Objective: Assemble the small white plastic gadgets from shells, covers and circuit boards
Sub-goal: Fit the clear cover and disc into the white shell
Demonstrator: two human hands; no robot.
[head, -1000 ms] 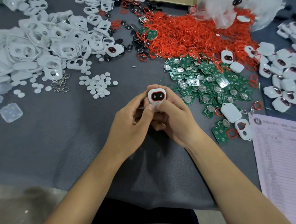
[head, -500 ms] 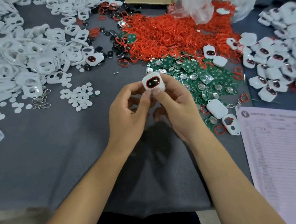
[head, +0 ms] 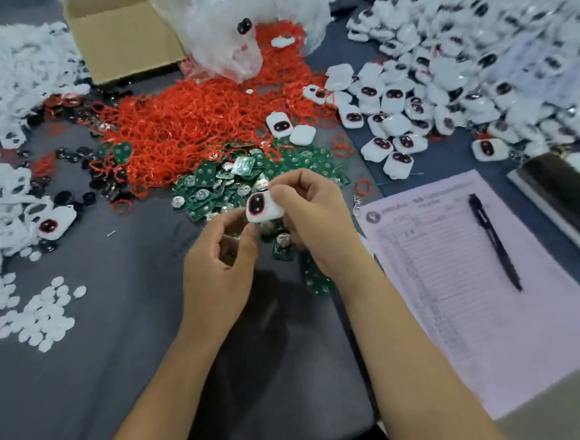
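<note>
Both forearms are bare from the lower frame edge up to the wrists, with no sleeve, watch, bracelet or glove. The left hand (head: 216, 269) and the right hand (head: 316, 218) are bare too, ringless, with short, plain fingernails. Dark clothing shows between the arms.

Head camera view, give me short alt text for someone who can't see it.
Two hands hold a small white gadget with a red-ringed dark window above a grey table: the right hand grips it, the left hand touches its lower edge. Behind lie green circuit boards, red rings and finished gadgets.
</note>
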